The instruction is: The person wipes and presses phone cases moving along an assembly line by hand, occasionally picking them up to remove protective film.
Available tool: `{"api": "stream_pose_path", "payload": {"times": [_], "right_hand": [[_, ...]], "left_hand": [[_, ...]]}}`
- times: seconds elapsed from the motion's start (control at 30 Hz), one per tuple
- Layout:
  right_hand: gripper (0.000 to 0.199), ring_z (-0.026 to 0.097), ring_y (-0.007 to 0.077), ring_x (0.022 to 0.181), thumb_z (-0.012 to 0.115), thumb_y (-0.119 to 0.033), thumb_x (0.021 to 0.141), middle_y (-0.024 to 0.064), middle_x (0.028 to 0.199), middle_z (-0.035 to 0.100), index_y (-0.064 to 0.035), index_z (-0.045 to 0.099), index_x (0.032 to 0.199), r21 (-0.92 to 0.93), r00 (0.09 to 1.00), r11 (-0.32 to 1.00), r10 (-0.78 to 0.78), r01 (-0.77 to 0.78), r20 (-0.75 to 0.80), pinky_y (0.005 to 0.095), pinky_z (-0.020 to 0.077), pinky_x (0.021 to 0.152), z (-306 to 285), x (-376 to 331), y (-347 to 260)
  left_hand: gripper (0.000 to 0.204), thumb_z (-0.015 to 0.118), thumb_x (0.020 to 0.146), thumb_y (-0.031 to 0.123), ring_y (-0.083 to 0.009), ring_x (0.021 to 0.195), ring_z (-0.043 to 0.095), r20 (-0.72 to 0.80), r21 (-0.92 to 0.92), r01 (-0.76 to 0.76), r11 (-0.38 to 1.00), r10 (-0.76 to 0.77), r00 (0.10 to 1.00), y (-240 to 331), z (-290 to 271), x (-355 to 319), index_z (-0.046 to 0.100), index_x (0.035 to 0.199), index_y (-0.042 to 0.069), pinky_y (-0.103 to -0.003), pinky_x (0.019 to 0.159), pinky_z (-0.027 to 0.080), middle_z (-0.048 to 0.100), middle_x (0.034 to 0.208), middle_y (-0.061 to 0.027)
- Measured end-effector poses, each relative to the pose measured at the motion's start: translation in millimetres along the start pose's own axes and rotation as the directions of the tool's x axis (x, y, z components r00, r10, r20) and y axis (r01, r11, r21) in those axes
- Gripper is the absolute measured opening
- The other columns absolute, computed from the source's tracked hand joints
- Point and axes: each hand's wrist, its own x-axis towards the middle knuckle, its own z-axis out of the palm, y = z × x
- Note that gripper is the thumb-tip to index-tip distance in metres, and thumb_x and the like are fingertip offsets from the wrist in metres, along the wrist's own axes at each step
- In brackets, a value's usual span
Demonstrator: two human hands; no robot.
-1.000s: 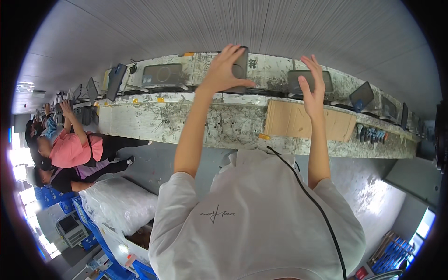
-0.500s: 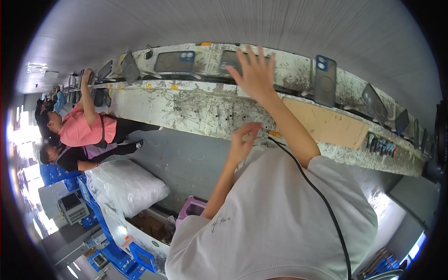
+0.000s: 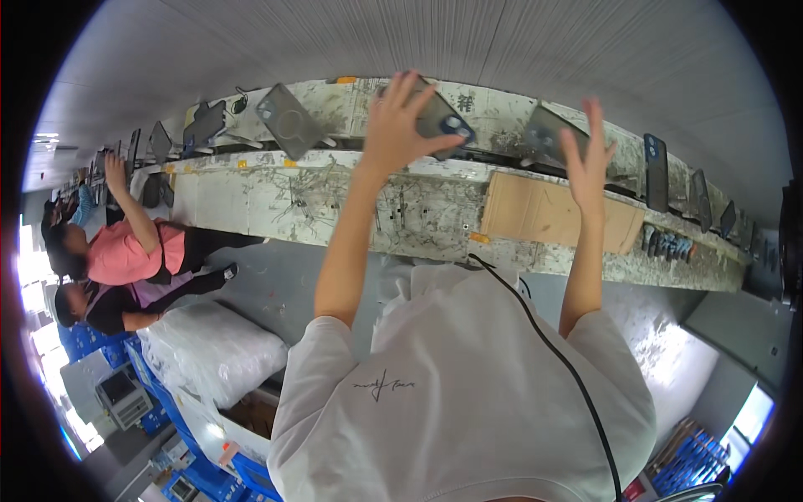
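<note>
My left hand (image 3: pixel 393 130) reaches over a grey translucent phone case (image 3: pixel 438 117) with a blue camera frame, lying slantwise on the line. Its fingers are spread over the case's left side, with the thumb near the camera frame; whether they touch it I cannot tell. Farther right, my right hand (image 3: pixel 589 167) is raised with its fingers apart and nothing between them. Just left of those fingers lies another greyish phone case (image 3: pixel 545 132), tilted. To the right of this hand stands a dark phone case with a blue edge (image 3: pixel 657 171).
More phone cases, one at the left (image 3: pixel 288 121), sit along the worn white bench (image 3: pixel 335 201). A cardboard sheet (image 3: pixel 535 209) and several small dark tools (image 3: pixel 667 244) lie on its near side. A person in pink (image 3: pixel 138 247) works at the left, near a large plastic-wrapped bundle (image 3: pixel 213 347).
My left hand has risen from near my body to a case on the line. My right hand has moved right. The cases have changed position, and the whole view has shifted slightly.
</note>
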Motion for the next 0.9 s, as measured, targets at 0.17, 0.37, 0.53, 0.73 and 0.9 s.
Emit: {"api": "stream_pose_path", "payload": {"times": [0.17, 0.37, 0.53, 0.73, 0.9], "right_hand": [[0.058, 0.058, 0.0324, 0.148, 0.075, -0.022, 0.106, 0.0127, 0.161, 0.065, -0.0068, 0.059, 0.159, 0.384, 0.996, 0.919, -0.071, 0.084, -0.049, 0.0471, 0.0382, 0.128, 26, -18, -118], [0.059, 0.048, 0.0399, 0.159, 0.068, -0.039, 0.110, 0.0104, 0.169, 0.056, -0.0173, 0.056, 0.164, 0.078, 0.902, 0.936, -0.351, 0.343, 0.249, 0.0587, 0.0381, 0.129, 154, -19, -224], [0.062, 0.035, 0.0365, 0.168, 0.051, -0.058, 0.116, 0.0010, 0.182, 0.039, -0.0346, 0.044, 0.173, -0.581, 0.951, 0.762, -0.155, 0.287, 0.267, 0.0693, 0.0293, 0.131, 193, -25, -187], [0.067, 0.030, 0.0340, 0.171, 0.056, -0.066, 0.110, -0.0012, 0.182, 0.040, -0.0381, 0.050, 0.171, -0.384, 0.960, 0.903, -0.089, 0.191, 0.267, 0.0709, 0.0129, 0.136, 127, -18, -116], [0.062, 0.035, 0.0361, 0.169, 0.064, -0.053, 0.110, 0.0040, 0.172, 0.056, -0.0221, 0.061, 0.164, -0.127, 0.991, 0.986, -0.099, 0.109, 0.085, 0.0642, 0.0159, 0.137, 103, -11, -155]], "left_hand": [[0.097, 0.081, 0.091, 0.065, -0.0502, 0.164, 0.037, -0.062, -0.180, -0.097, 0.979, 0.087, 0.994, 68, 27, -9, 0.054, 0.165, 0.008, -0.079, 0.128, 0.022, 0.046, 0.172, -0.0273], [0.036, 0.079, 0.097, 0.011, -0.0387, 0.132, 0.068, 0.395, -0.723, 0.219, 0.655, 0.132, 0.909, 52, -23, -154, 0.076, 0.132, 0.005, -0.048, 0.111, 0.053, 0.069, 0.147, -0.0214], [0.018, 0.079, 0.096, 0.002, -0.0289, 0.105, 0.079, 0.144, -0.625, 0.199, 0.755, -0.140, 0.980, -61, -116, -166, 0.085, 0.112, 0.008, -0.040, 0.095, 0.061, 0.084, 0.119, -0.0104], [0.051, 0.071, 0.104, 0.039, -0.0398, 0.158, 0.047, -0.084, 0.145, -0.049, 0.988, 0.062, 0.995, -119, -127, -69, 0.069, 0.154, 0.028, -0.066, 0.128, 0.032, 0.057, 0.166, -0.0140], [0.060, 0.066, 0.107, 0.048, -0.0414, 0.163, 0.040, 0.066, 0.137, -0.121, 0.983, 0.113, 0.991, -76, -71, -53, 0.058, 0.164, 0.034, -0.069, 0.133, 0.024, 0.049, 0.174, -0.0126]]}}
